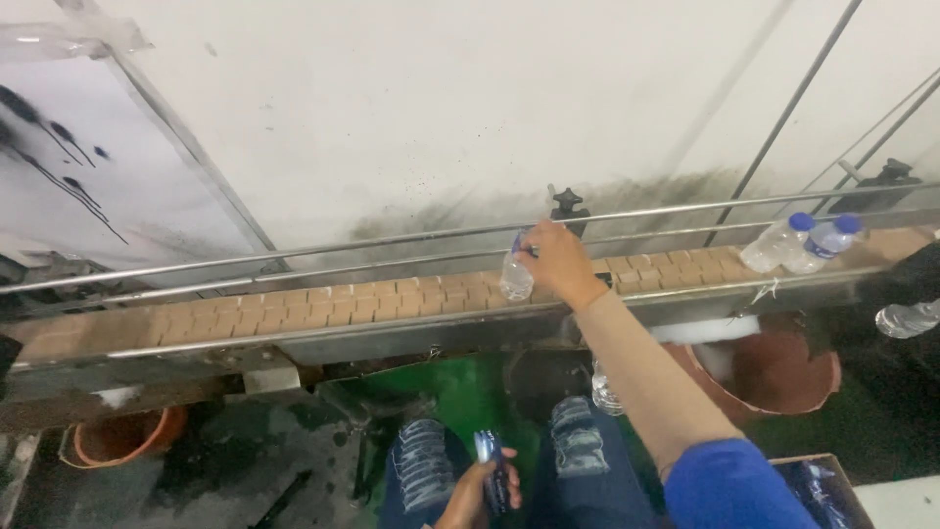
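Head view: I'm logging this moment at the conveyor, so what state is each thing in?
Right hand: closed around the clear bottle's top.
Clear bottle: upright on the belt, held.
Left hand: gripping a blue label over the lap.
Two blue-capped bottles: lying tipped on the belt, touching.
Conveyor belt: mostly bare.
Brown bucket: open.

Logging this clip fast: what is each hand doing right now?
Right hand: closed on a clear water bottle standing on the conveyor belt.
Left hand: closed on a small blue item; kind unclear.
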